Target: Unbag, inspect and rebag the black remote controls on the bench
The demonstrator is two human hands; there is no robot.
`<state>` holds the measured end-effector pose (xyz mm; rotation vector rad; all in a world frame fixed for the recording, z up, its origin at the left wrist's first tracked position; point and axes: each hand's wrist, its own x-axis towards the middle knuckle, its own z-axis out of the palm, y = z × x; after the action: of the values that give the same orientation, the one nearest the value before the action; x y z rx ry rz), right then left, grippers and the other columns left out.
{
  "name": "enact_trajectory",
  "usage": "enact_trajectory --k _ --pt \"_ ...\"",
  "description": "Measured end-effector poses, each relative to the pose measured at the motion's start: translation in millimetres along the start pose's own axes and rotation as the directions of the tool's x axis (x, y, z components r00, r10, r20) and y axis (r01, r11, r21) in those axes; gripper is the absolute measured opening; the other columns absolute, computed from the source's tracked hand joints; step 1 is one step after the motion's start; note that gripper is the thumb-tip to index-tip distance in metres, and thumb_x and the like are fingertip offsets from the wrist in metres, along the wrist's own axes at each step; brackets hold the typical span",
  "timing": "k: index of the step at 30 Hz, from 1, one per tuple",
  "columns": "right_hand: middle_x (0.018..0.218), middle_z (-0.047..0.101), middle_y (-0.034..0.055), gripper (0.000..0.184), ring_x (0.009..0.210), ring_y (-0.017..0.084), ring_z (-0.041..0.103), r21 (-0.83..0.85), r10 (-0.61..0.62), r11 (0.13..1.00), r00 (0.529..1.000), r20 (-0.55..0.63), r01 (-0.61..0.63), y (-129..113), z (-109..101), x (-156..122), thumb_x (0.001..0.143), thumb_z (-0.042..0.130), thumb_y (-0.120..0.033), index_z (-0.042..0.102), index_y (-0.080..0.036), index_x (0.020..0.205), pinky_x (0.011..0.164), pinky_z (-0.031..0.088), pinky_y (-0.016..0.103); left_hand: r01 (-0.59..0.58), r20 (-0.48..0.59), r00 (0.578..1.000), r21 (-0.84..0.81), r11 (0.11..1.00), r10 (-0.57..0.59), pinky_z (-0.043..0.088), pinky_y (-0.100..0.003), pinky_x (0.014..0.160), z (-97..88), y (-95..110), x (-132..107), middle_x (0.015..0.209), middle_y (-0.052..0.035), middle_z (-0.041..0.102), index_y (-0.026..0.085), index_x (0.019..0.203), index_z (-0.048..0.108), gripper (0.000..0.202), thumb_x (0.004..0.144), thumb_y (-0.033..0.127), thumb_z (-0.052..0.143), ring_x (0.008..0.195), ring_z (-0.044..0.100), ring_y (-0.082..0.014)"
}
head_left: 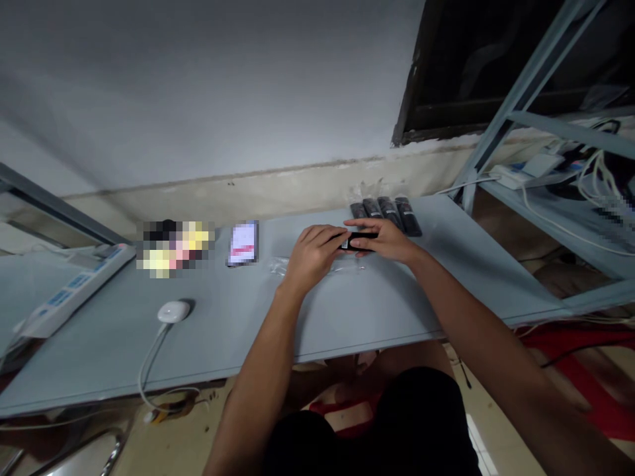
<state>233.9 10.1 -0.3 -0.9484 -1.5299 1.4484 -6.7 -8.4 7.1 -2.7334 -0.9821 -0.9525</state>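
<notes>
Over the middle of the table, my left hand (314,254) and my right hand (383,238) meet around a slim black device (363,242) shaped like a remote control, with a small white label near its left end. My left fingers close on that labelled end. My right thumb and fingers grip the other end. A clear plastic sleeve (280,266) lies on the table beneath and beside my left hand. Just behind my right hand, several similar black devices (389,213) lie side by side, with clear plastic about them.
The grey table (223,350) runs along a wall. On it are a lit phone (243,242), a pixelated item (174,249), a white plug-like charger (173,311) with its cable, and a power strip (74,294). To the right, a metal shelf (570,218) carries tangled cables.
</notes>
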Motion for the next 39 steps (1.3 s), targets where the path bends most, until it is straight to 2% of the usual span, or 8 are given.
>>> enact_trajectory --k 7,11,15,20,23,26,32,39 --pt "0.112 0.08 0.0097 0.065 0.092 0.028 0.08 0.003 0.054 0.999 0.999 -0.003 -0.054 2.8 -1.9 1.4 0.08 0.092 -0.043 0.069 -0.026 0.139 0.075 0.07 0.041 -0.009 -0.008 1.0 0.01 1.0 0.009 0.051 -0.047 0.107 2.9 -3.9 -2.8 0.138 -0.0088 0.073 0.025 0.141 0.067 0.037 0.105 0.029 0.061 0.125 0.065 -0.0272" --pt "0.107 0.078 0.0108 0.048 0.063 0.02 0.073 -0.256 0.007 0.966 0.997 -0.08 -0.027 9.7 -8.3 5.0 0.083 0.087 -0.051 0.077 -0.022 0.12 0.054 0.061 0.034 0.073 0.022 0.997 0.049 0.996 -0.074 0.051 -0.05 0.107 -0.4 -10.4 -6.5 0.138 -0.0098 0.073 0.027 0.141 0.068 0.038 0.104 0.027 0.061 0.127 0.065 -0.0297" --pt "0.083 0.076 0.0066 0.051 0.049 0.014 0.06 -0.447 -0.075 0.894 0.982 -0.176 -0.012 17.1 -21.2 9.2 0.088 0.076 -0.066 0.08 -0.02 0.11 0.049 0.051 0.03 0.159 -0.002 0.987 0.075 0.984 -0.159 0.051 -0.05 0.106 -5.4 -20.7 -11.0 0.137 -0.0108 0.074 0.026 0.14 0.069 0.038 0.102 0.026 0.064 0.127 0.064 -0.0309" --pt "0.09 0.078 0.0096 0.062 0.074 0.02 0.068 -0.403 -0.137 0.914 0.97 -0.199 0.047 23.1 -31.2 12.9 0.1 0.053 -0.072 0.079 -0.019 0.116 0.07 0.058 0.033 0.218 -0.026 0.976 0.067 0.974 -0.216 0.053 -0.051 0.106 -8.2 -33.2 -16.7 0.134 -0.0107 0.075 0.024 0.137 0.07 0.037 0.101 0.025 0.066 0.126 0.066 -0.0307" --pt "0.115 0.076 0.0108 0.055 0.099 0.025 0.071 -0.401 -0.153 0.912 0.978 -0.143 0.084 29.1 -31.5 15.6 0.096 0.066 -0.063 0.075 -0.023 0.132 0.084 0.06 0.038 0.224 -0.031 0.974 0.05 0.973 -0.223 0.053 -0.052 0.107 -7.5 -39.4 -19.7 0.133 -0.0116 0.075 0.022 0.136 0.071 0.036 0.1 0.023 0.067 0.123 0.067 -0.0309" --pt "0.121 0.072 0.0101 0.069 0.101 0.025 0.071 -0.38 -0.198 0.917 0.967 -0.159 0.125 37.5 -31.4 20.3 0.083 0.083 -0.051 0.066 -0.026 0.145 0.085 0.062 0.039 0.22 -0.027 0.975 0.031 0.975 -0.219 0.054 -0.052 0.107 -6.5 -43.7 -21.5 0.132 -0.0125 0.075 0.02 0.134 0.071 0.036 0.099 0.021 0.068 0.121 0.068 -0.0306" --pt "0.121 0.073 0.0098 0.047 0.113 0.03 0.07 -0.572 -0.435 0.758 0.896 -0.085 0.314 41.3 -33.7 23.9 0.077 0.092 -0.041 0.081 -0.025 0.119 0.102 0.057 0.048 0.215 -0.011 0.977 0.003 0.977 -0.215 0.056 -0.052 0.106 -6.9 -44.5 -20.8 0.129 -0.0131 0.075 0.02 0.133 0.071 0.036 0.097 0.019 0.069 0.119 0.067 -0.0304" --pt "0.121 0.073 0.0074 0.043 0.115 0.032 0.067 -0.704 -0.476 0.633 0.879 -0.026 0.322 38.1 -32.5 19.7 0.084 0.088 -0.041 0.081 -0.035 0.126 0.106 0.054 0.053 0.218 0.007 0.976 -0.019 0.976 -0.218 0.053 -0.054 0.109 -5.7 -42.6 -19.5 0.13 -0.0113 0.075 0.022 0.134 0.069 0.036 0.098 0.019 0.066 0.119 0.066 -0.0305"
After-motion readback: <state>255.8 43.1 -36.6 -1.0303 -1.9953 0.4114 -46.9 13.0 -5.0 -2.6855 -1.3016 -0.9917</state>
